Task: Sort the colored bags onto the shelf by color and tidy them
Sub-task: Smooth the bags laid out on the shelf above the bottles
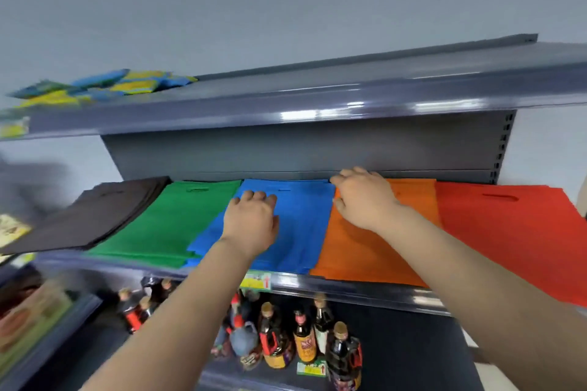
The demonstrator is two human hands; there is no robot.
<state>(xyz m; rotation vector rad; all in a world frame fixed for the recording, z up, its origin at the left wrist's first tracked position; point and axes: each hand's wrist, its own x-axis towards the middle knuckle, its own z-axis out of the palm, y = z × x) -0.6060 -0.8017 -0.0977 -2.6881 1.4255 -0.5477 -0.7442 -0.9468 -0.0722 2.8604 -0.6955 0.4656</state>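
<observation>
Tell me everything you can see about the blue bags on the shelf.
The blue bags are a flat stack of matte, fabric-like bags with a slot handle cut near the far edge. They lie on the middle shelf between the green bags and the orange bags, their near left corner over the green stack. The left hand rests on them; the right hand is at their far right corner, over the orange edge.

**Bright, even light; blur at left**

Soft overhead light, weak shadows. White glare streaks on the glossy edge of the upper shelf (317, 111). Left side smeared by motion blur; packets (95, 86) up there indistinct. Wide-angle bending at edges. Bottles (286, 343) below dimmer, soft.
</observation>
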